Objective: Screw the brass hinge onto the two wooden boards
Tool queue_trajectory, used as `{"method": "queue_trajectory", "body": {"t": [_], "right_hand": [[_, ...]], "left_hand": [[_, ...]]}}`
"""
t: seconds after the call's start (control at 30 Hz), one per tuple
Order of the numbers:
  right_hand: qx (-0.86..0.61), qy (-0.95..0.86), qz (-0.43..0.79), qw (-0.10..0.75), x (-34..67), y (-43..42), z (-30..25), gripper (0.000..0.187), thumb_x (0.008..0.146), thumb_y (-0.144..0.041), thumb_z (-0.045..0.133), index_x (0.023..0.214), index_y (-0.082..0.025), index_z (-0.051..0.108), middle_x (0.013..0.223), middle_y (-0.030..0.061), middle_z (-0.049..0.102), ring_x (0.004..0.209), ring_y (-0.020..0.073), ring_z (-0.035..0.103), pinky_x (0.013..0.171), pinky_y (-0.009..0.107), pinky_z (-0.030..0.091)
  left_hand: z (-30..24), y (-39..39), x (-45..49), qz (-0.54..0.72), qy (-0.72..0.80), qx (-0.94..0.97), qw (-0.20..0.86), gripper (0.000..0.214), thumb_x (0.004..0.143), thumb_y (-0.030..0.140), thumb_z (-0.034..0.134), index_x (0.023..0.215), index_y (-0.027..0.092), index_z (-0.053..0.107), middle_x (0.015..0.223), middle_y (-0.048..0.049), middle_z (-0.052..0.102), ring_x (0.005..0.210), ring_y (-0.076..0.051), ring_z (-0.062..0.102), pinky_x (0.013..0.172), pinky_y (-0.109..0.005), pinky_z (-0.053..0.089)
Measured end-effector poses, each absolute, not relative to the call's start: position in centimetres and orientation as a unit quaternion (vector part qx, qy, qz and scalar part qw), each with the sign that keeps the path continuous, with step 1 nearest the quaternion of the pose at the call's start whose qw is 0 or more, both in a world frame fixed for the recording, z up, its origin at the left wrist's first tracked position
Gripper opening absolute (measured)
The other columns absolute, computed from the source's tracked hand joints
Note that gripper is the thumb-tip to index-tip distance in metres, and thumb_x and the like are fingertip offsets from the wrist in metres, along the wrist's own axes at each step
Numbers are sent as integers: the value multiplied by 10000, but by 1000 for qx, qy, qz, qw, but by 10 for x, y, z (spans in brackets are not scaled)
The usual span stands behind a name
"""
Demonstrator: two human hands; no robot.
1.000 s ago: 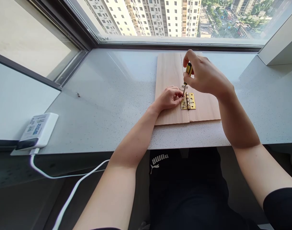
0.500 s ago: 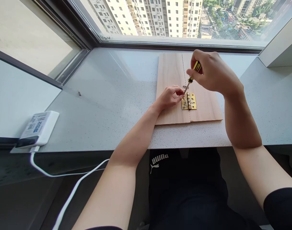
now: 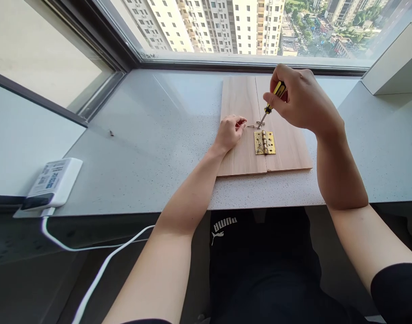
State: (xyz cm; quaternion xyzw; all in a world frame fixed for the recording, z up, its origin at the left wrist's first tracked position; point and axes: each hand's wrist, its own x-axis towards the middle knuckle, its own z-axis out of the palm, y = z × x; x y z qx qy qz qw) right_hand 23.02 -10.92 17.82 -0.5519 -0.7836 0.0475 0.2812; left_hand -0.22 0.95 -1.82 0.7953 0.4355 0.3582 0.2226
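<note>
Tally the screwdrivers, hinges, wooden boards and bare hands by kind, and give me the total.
Screwdriver: 1
Hinge: 1
Wooden boards: 2
Bare hands: 2
Total: 6

2 short black sleeves [image 3: 398, 288], black legwear [image 3: 260, 265], white PUMA lettering [image 3: 225, 222], white leaping-cat mark [image 3: 217, 235]
</note>
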Motion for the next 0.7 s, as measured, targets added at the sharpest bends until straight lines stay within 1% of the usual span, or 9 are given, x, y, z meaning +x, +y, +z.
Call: {"method": "queue_trajectory", "body": {"t": [0.1, 0.2, 0.3, 0.4, 0.57, 0.7], "right_hand": [[-580, -772, 69, 251, 229, -110, 181, 286, 1063, -675, 700, 1044, -390, 681, 997, 84, 807, 1025, 397, 702, 770, 502, 491], [-593, -769, 90, 221, 230, -111, 184, 330, 1060, -704, 691, 1096, -376, 696, 992, 91, 802, 1017, 382, 691, 755, 470, 480], [-591, -778, 89, 196, 231, -109, 180, 318, 1057, -661, 710, 1061, -346, 670, 965, 99, 782, 990, 367, 675, 745, 449, 472], [-586, -786, 80, 178, 230, -105, 172, 273, 1060, -588, 727, 1033, -326, 653, 957, 107, 775, 988, 360, 668, 750, 438, 471], [-574, -800, 72, 163, 224, -105, 168, 155, 1071, -439, 719, 1021, -305, 660, 983, 102, 779, 967, 335, 668, 784, 438, 478], [-567, -804, 77, 162, 218, -107, 167, 126, 1085, -395, 720, 1029, -290, 677, 990, 104, 776, 963, 326, 664, 808, 438, 484]], "left_hand": [[-16, 7, -3, 353, 448, 792, 220, 224, 1088, 260, 693, 1262, 204, 823, 1184, -135, 834, 1071, -281, 770, 1101, -491, 641], [-10, 2, -3, 344, 455, 788, 231, 236, 1084, 272, 732, 1289, 194, 817, 1137, -124, 843, 1046, -270, 771, 1125, -483, 633], [-5, -1, -2, 350, 459, 777, 250, 196, 1108, 278, 713, 1252, 195, 818, 1151, -121, 849, 1025, -250, 771, 1071, -429, 646], [-3, -1, -3, 358, 461, 769, 262, 180, 1112, 245, 683, 1222, 199, 817, 1171, -115, 852, 1010, -234, 773, 1015, -389, 655], [-2, -2, -2, 357, 457, 771, 262, 182, 1096, 212, 663, 1199, 189, 811, 1141, -115, 851, 988, -237, 774, 1014, -401, 659], [-2, -3, -1, 360, 457, 771, 260, 167, 1092, 233, 670, 1184, 193, 805, 1110, -107, 845, 1008, -241, 770, 1026, -393, 654]]}}
